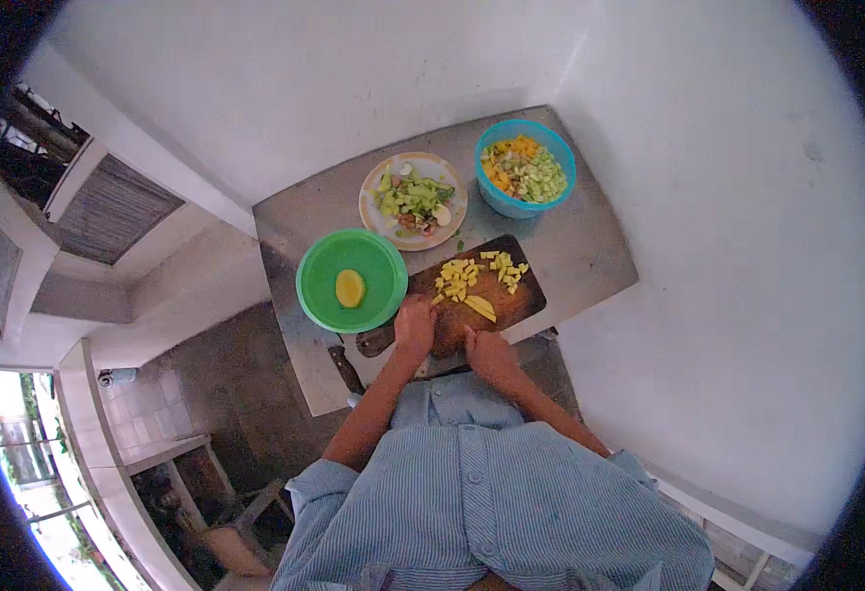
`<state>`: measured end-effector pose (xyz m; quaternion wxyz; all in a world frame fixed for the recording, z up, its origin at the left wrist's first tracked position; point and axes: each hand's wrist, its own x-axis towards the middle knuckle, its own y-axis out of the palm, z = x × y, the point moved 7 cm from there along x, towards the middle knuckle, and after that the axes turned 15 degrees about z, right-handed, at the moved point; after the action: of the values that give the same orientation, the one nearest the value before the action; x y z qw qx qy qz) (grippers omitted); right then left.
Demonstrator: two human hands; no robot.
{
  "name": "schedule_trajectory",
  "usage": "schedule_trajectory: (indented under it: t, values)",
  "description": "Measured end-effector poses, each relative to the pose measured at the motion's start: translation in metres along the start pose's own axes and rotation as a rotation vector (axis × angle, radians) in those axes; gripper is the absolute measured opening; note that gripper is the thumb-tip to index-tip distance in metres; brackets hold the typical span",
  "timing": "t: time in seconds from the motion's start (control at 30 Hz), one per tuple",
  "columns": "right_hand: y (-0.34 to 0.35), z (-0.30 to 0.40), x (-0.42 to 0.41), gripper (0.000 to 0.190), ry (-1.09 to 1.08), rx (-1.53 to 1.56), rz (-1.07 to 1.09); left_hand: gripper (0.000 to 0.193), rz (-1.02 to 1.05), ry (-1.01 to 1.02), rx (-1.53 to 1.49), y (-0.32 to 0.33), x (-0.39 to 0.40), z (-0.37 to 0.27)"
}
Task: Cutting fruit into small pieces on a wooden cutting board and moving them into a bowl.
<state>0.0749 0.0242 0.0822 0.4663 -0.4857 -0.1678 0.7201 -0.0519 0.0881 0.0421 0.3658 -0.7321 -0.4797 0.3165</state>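
Note:
My left hand rests on the left part of a dark wooden cutting board, close to the diced yellow pieces, possibly potato. At the board's near edge is my right hand, fingers curled; whether it holds anything is unclear. Between and beyond the hands lie a few yellow slices, with more dice at the far right of the board. A green plastic bowl on the left holds one peeled yellow piece, which looks like potato.
Behind the board stand a plate with peelings and scraps and a blue plastic bowl of diced orange and green vegetables. A dark-handled knife lies at the counter's near left. White walls border the metal-looking counter.

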Motion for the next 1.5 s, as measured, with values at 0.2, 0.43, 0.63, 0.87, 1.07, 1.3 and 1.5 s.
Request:
schedule_trajectory:
  t: [0.2, 0.43, 0.63, 0.87, 1.07, 1.3, 1.5]
  values:
    - [0.018, -0.012, 0.011, 0.055, 0.011, 0.008, 0.051, 0.012, 0.047, -0.027, 0.0, 0.004, 0.0, 0.003]
    - [0.026, -0.028, 0.029, 0.054, -0.066, 0.184, 0.141, 0.009, 0.069, -0.055, 0.085, 0.001, -0.007, 0.002]
    - [0.015, -0.008, 0.007, 0.05, -0.062, -0.043, 0.013, 0.009, 0.161, -0.145, 0.195, 0.007, -0.006, 0.007]
    - [0.006, 0.006, -0.001, 0.049, -0.037, -0.052, -0.012, 0.009, 0.107, -0.078, 0.188, 0.009, -0.002, 0.006]
    - [0.017, -0.013, 0.01, 0.053, 0.004, -0.056, 0.061, 0.014, 0.156, -0.117, 0.147, 0.003, -0.001, 0.0]
    - [0.015, -0.015, 0.014, 0.05, -0.111, -0.01, 0.073, 0.019, 0.021, -0.075, 0.074, -0.007, -0.012, -0.002]
    - [0.008, 0.003, -0.001, 0.053, -0.047, -0.065, 0.067, 0.014, 0.113, -0.098, 0.133, 0.01, -0.006, 0.011]
